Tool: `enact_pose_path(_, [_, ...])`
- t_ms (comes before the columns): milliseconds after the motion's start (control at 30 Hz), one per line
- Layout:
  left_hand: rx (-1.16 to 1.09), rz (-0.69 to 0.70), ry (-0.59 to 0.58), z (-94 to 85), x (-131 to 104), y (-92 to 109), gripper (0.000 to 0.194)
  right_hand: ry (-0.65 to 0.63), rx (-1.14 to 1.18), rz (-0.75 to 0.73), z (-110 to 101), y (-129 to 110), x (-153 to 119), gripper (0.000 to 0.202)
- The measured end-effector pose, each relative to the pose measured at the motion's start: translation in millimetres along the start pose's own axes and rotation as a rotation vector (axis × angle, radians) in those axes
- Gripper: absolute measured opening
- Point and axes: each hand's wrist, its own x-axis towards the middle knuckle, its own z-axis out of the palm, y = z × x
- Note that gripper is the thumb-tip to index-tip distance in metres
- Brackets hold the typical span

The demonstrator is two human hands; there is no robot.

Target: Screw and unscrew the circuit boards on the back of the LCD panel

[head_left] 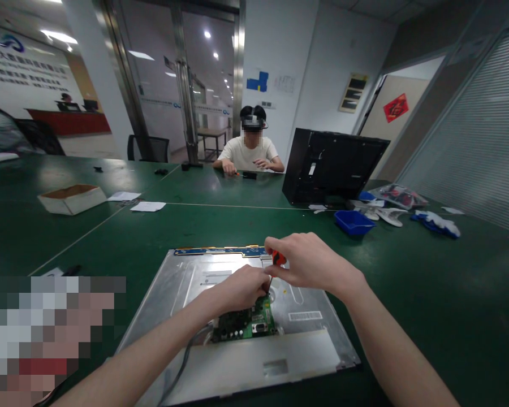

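Your right hand [307,260] is closed around the orange-and-black handle of a screwdriver [279,258], thumb and fingertips gathered in with hardly any gap. The screwdriver stands steeply, handle up inside your right fingers, shaft running down below them. Its long axis is near upright with a slight lean; the working end points down, a little to the left and toward you, at the far right corner of the green circuit board [261,317].

Your left hand [246,285] lies low, fingers curled and bunched just beside the lower shaft. Cannot tell whether these fingertips pinch the shaft or something small; the tip is hidden near them.

Under both sets of fingers: the silver metal panel [309,333], flat on the green table [428,316], long axis running left to right across your front. The circuit board sits on it, just on your side of the left fingers. A blue strip board [212,251] lines the far edge, beyond the left fingers. A grey cable [182,362] trails from near the circuit board toward you, left of the fingers.

Beyond and right of your right fingers: 1 blue tray [354,223], with a black monitor [333,167] behind it.
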Motion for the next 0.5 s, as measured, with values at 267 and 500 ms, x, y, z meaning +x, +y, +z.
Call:
enact_pose_path(267, [0.008,-0.028,-0.031,-2.6,1,2,0.01,-0.002,-0.017,0.027,1,0,2,0.011])
enact_pose_path(500, [0.015,-0.004,0.01,8.9,3,-6,0.009,0.032,-0.01,0.011,4,1,1,0.024])
